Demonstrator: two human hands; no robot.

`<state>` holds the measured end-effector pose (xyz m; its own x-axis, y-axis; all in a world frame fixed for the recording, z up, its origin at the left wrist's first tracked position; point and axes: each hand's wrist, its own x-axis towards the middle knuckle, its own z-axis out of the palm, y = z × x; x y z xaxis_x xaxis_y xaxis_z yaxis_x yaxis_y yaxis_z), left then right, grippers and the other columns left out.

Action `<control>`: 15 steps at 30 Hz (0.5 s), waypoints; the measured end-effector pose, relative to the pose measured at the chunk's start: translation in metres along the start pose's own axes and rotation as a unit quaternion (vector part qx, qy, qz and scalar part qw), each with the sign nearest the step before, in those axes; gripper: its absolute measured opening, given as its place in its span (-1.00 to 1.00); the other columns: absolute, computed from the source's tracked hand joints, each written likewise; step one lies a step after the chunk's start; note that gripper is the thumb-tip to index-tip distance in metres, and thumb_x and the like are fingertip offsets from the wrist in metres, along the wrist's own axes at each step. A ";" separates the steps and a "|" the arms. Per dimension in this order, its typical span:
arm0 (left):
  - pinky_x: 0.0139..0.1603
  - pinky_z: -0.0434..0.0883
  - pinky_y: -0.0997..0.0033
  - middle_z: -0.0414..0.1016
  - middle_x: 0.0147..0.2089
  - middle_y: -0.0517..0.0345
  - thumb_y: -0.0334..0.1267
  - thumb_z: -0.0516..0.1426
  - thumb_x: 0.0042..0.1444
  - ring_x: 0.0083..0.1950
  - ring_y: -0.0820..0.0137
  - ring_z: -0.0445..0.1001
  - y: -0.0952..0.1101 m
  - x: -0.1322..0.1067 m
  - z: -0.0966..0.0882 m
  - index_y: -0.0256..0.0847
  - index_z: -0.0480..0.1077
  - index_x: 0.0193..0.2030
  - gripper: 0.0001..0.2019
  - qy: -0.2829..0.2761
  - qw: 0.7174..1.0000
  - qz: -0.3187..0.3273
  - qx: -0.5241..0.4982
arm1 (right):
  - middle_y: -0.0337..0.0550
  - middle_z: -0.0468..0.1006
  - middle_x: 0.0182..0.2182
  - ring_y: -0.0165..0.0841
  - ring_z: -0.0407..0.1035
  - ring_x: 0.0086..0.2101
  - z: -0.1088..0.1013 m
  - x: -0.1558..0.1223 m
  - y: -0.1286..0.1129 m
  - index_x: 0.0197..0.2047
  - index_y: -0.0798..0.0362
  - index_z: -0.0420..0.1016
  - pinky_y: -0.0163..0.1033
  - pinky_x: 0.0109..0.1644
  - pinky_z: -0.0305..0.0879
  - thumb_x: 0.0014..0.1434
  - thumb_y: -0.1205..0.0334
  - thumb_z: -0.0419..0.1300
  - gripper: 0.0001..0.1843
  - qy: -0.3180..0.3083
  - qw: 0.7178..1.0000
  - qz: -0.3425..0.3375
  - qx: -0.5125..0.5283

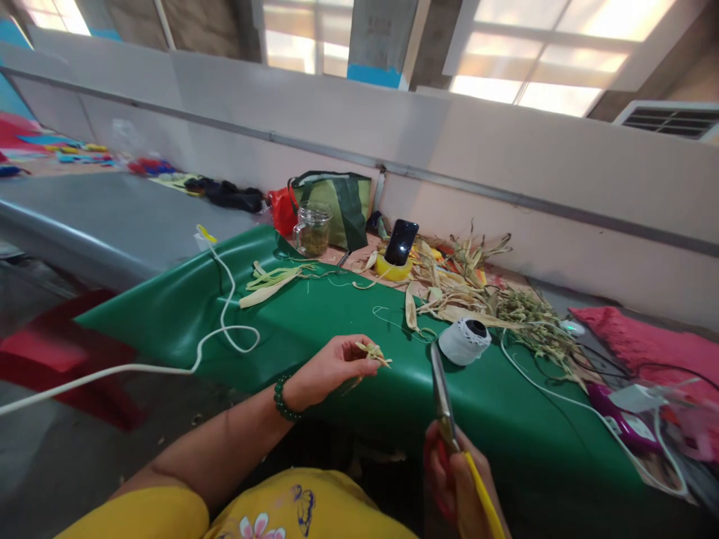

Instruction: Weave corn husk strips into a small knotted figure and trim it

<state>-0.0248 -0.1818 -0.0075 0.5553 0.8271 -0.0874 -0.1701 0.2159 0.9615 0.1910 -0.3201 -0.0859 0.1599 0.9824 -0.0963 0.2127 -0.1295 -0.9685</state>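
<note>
Between the thumb and fingers of my left hand [331,370] is a small bundle of dried corn husk [371,353], its short ends sticking out to the right. A dark green bead bracelet [282,398] circles that wrist. My right hand [466,479] grips a pair of scissors [443,400] with red and yellow handles, blades pointing up and away from me and looking closed. Just beyond the blade tips a spool of white thread [464,341] lies on the green sheet [337,314]. Loose thread trails beside it.
Dried husks [449,296] are heaped at the back right, beside a phone [401,241] propped on a yellow tape roll [393,268]. Behind stand a glass mug [313,230] and a green bag [342,206]. White cables [225,329] cross left and right; a purple device [623,423] sits right.
</note>
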 end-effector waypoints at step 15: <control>-0.58 0.05 0.54 0.23 -0.63 0.36 0.02 0.40 -0.40 -0.63 0.65 0.14 0.024 0.061 -0.021 -0.31 0.33 -0.53 -0.52 0.073 0.991 0.100 0.046 | 0.09 0.57 -0.13 -0.12 0.49 -0.14 0.012 0.119 -0.088 0.11 0.06 0.40 -0.19 -0.19 0.29 0.26 0.19 0.05 -0.62 0.014 0.793 -0.011 -0.608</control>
<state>-0.0121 -0.1155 0.0053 0.3922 0.9166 0.0778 -0.1871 -0.0033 0.9823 0.1800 -0.1904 -0.0148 0.1610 0.9851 -0.0600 0.9862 -0.1629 -0.0295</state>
